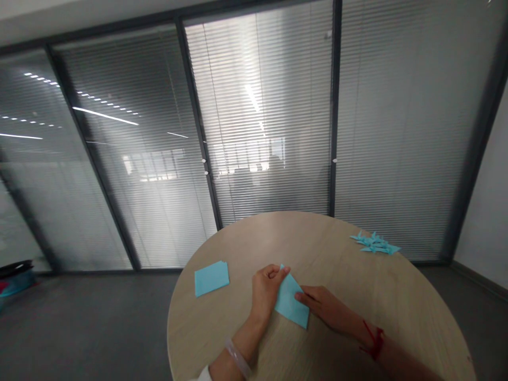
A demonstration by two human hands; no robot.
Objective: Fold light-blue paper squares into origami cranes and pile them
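Observation:
A light blue sheet of paper (291, 306), folded with a slanted right edge, lies on the round table in front of me. My left hand (266, 290) is closed at the sheet's upper left, its thumb and fingers pinching the top corner. From the right, my right hand (320, 302) grips the slanted edge, thumb on top of the paper and the other fingers along and partly behind it. What lies beneath the paper is hidden.
A stack of light blue paper (211, 278) rests on the left of the wooden table (273, 238). Several folded blue paper pieces (375, 243) are heaped near the far right edge. Glass panels with blinds (262, 116) stand behind the table.

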